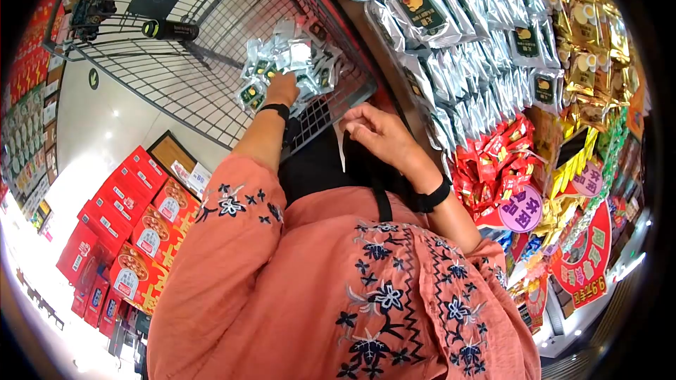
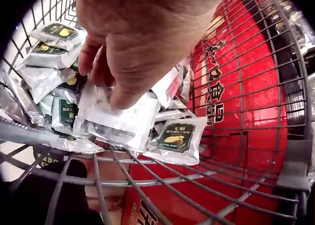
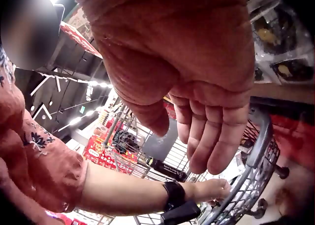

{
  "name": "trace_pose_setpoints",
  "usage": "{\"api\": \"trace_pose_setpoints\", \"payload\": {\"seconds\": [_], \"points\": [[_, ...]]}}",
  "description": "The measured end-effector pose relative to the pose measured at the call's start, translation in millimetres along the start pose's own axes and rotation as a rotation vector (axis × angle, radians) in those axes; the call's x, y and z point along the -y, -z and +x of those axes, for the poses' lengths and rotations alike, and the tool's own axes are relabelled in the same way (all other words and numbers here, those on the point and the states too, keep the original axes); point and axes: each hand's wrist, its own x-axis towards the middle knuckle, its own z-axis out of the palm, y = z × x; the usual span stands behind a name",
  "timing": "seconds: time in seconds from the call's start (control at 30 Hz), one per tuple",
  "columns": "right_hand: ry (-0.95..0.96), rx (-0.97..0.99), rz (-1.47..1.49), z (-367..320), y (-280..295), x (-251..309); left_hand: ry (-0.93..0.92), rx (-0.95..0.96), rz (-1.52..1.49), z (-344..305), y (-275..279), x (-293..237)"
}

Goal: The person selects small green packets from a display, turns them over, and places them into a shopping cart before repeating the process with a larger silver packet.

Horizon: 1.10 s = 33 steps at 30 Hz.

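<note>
My left hand (image 1: 283,89) reaches down into the shopping cart (image 1: 211,116), onto a heap of small silver packets (image 1: 289,53). In the left wrist view its thumb and fingers pinch a silver packet (image 2: 115,117) whose plain pale side faces up. Beside it lies another packet (image 2: 174,140) with a dark green label. My right hand (image 1: 380,134) is near the cart's near edge and the display shelf, its fingers loosely bent. The right wrist view shows nothing in that palm. A thin white strip (image 1: 343,151) hangs by its fingertips in the head view.
Rows of silver packets (image 1: 465,49) fill the shelf on the right, with gold packets (image 1: 588,42) and red packets (image 1: 496,165) beside them. A dark bottle (image 1: 171,29) lies at the cart's far side. Red boxes (image 1: 116,204) stand stacked on the left.
</note>
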Motion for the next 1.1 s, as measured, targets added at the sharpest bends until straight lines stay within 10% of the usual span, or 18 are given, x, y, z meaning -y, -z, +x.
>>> {"api": "trace_pose_setpoints", "payload": {"seconds": [0.17, 0.4, 0.47, 0.77, 0.93, 1.1], "points": [[0.012, 0.008, 0.008, -4, 3, 4, -0.182, -0.023, 0.100, -9, 4, 6], [0.083, 0.038, 0.022, -15, 11, 25, -0.098, -0.110, -0.539, -58, 57, 4], [0.189, -0.014, 0.021, -21, 15, 36, -0.053, -0.110, -1.003, -103, 93, -15], [0.869, -0.353, -0.308, -64, 16, 90, -0.405, -0.179, -1.191, -233, 181, -128], [0.897, -0.440, -0.361, -86, 29, 85, -0.515, -0.214, -1.190, -268, 189, -202], [0.553, -0.325, 0.365, -100, 55, 66, -0.632, -0.081, -1.119, -272, 194, -239]]}}
